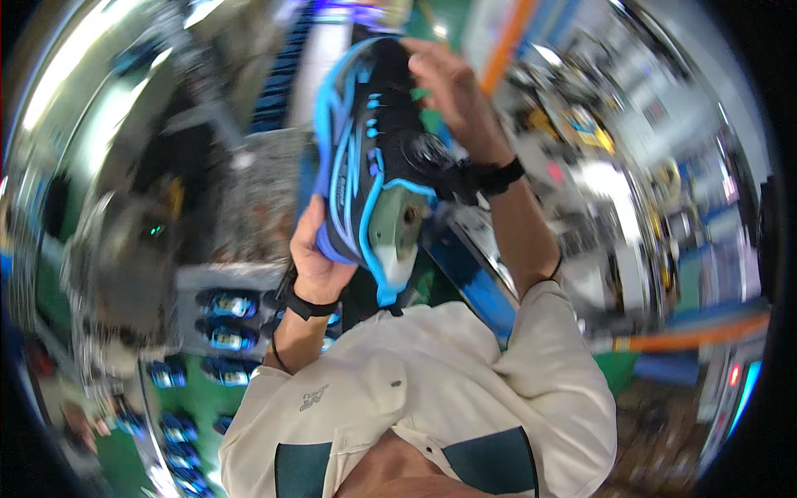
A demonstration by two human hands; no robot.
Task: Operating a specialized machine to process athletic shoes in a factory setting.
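Note:
A black sneaker with bright blue trim and a blue-violet sole (353,158) is held up in front of my chest, toe pointing away from me. A green shoe last (394,222) fills its opening, with a round hole in its top. My left hand (320,257) is closed around the sole and heel side, its fingers partly hidden under the shoe. By the toe, my right hand (455,95) has its fingers stretched out at the upper's right edge; blur hides whether they touch it. Dark bands circle both wrists.
Several similar blue and black shoes (228,336) stand in rows at the lower left, some on a grey surface. A machine (129,266) is on the left. A blurred conveyor (286,70) runs ahead. Blurred equipment and an orange rail (697,334) are on the right.

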